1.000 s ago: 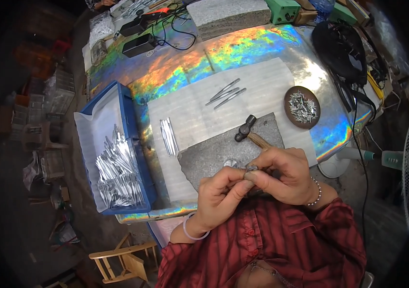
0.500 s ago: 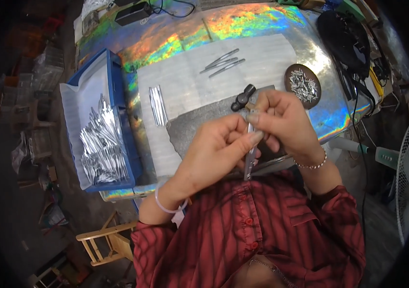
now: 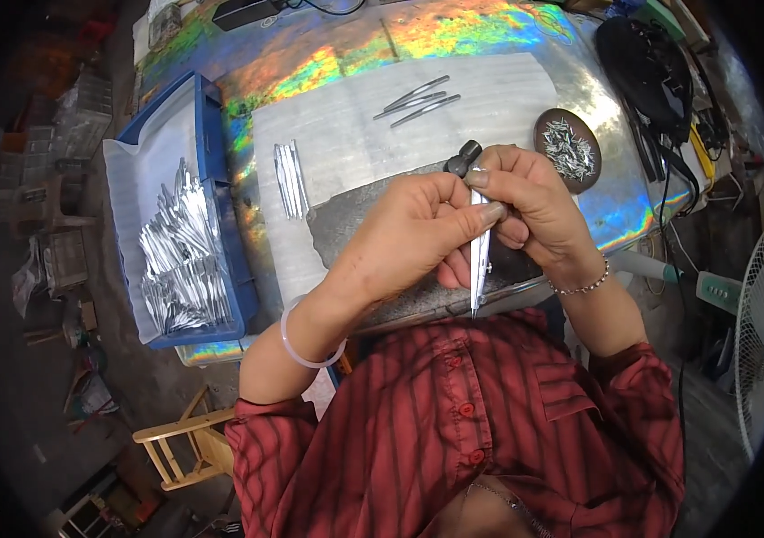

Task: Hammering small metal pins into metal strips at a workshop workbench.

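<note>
Both hands meet over a dark grey slab [image 3: 346,215]. My left hand [image 3: 413,229] is closed, its thumb and fingers pinching a slim pair of silver metal tweezers [image 3: 480,260]. The tweezers hang tilted toward my body, their narrow end down, with a small stud at one side. My right hand [image 3: 534,197] pinches their upper end between thumb and fingertips. Whether it also holds a small pin is hidden. Just beyond the fingertips lies a hammer [image 3: 464,160] with a dark head, its handle mostly hidden by my right hand.
Left stands a blue bin [image 3: 237,269], lined with white sheet, heaped with silver metal strips [image 3: 180,251]. More silver pieces [image 3: 290,179] and several tweezers [image 3: 418,99] lie on white sheeting [image 3: 328,134]. A brown bowl [image 3: 590,170] of small metal pins sits right, near a fan [image 3: 754,332].
Both hands have risen slightly away from my body with the tweezers. The tweezers now show their two legs more plainly. The whole view has shifted a little.
</note>
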`<state>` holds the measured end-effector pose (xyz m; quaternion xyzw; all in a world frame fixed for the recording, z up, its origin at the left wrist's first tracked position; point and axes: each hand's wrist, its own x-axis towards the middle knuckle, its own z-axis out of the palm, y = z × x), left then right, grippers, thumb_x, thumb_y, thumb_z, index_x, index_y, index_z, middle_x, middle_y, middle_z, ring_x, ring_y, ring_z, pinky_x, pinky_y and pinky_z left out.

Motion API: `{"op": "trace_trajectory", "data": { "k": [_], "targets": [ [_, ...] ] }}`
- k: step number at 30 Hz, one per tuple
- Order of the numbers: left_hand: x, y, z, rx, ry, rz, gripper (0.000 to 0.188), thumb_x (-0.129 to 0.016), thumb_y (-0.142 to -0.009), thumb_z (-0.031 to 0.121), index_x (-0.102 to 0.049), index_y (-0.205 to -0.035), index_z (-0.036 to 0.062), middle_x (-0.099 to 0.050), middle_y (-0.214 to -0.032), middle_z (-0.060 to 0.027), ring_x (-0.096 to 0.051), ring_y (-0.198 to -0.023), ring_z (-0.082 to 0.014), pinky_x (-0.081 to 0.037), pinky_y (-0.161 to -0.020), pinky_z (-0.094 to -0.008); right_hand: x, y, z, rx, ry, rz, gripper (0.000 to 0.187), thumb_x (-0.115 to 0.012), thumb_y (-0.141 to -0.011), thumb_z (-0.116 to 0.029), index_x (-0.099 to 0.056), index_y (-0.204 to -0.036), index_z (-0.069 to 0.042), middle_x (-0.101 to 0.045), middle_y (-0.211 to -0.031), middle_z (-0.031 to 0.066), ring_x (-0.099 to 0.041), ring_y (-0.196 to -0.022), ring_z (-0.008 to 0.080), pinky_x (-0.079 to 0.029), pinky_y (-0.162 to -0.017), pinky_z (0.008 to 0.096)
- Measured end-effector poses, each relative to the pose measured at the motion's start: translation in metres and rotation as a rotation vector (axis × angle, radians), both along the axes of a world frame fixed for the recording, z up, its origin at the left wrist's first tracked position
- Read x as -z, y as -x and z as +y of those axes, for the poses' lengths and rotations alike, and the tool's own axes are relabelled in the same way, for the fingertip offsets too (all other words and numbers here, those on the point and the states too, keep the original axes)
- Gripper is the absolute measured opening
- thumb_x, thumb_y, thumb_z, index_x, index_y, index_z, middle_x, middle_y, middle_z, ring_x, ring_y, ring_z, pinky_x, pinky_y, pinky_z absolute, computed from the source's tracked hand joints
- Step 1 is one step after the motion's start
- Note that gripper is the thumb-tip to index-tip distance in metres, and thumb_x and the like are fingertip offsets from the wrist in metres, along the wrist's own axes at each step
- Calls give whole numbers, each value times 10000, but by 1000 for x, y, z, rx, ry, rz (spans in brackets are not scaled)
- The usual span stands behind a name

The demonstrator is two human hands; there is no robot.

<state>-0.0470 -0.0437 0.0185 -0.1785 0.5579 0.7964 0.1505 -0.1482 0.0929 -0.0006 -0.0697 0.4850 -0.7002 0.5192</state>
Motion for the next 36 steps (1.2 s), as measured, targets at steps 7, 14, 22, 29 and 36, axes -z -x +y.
{"op": "trace_trajectory", "data": {
  "k": [7, 14, 22, 29, 36],
  "targets": [
    [1, 1, -1, 96, 21, 32, 207, -607, -861, 210, -522, -773, 42, -543, -574, 2, -516, -434, -53, -390, -374, -161, 3, -12, 6, 131, 16, 85, 154, -606, -831, -116, -498, -729, -74, -531, -605, -4, -391, -375, 17, -277, -318, 152],
    [-5, 3, 2, 176, 25, 29, 215, -603, -864, 204, -511, -747, 50, -540, -551, 7, -480, -424, -29, -371, -384, -154, 1, -25, 16, 207, 33, 93, 134, -593, -839, -106, -487, -762, -77, -547, -626, 0, -402, -399, 10, -285, -325, 150],
    [-5, 9, 0, 258, 13, 4, 225, -601, -865, 207, -506, -729, 54, -555, -560, -6, -504, -436, -33, -387, -385, -146, 2, -33, 22, 277, 14, 95, 134, -583, -849, -115, -495, -754, -82, -530, -613, -16, -391, -407, 7, -288, -341, 147],
    [2, 5, 2, 185, -176, -16, 227, -610, -858, 233, -507, -766, 53, -567, -582, -15, -539, -447, -57, -402, -373, -149, 0, -31, 21, 287, 2, -56, 132, -585, -850, -136, -504, -759, -85, -488, -591, -28, -362, -396, 13, -276, -342, 153],
    [-5, -4, 8, 144, -179, -13, 232, -594, -868, 233, -498, -798, 35, -589, -600, -46, -562, -458, -85, -435, -390, -171, -7, -25, 19, 176, 35, -43, 139, -599, -837, -134, -514, -742, -77, -495, -605, -18, -365, -392, 16, -265, -339, 156]
  ]
}}
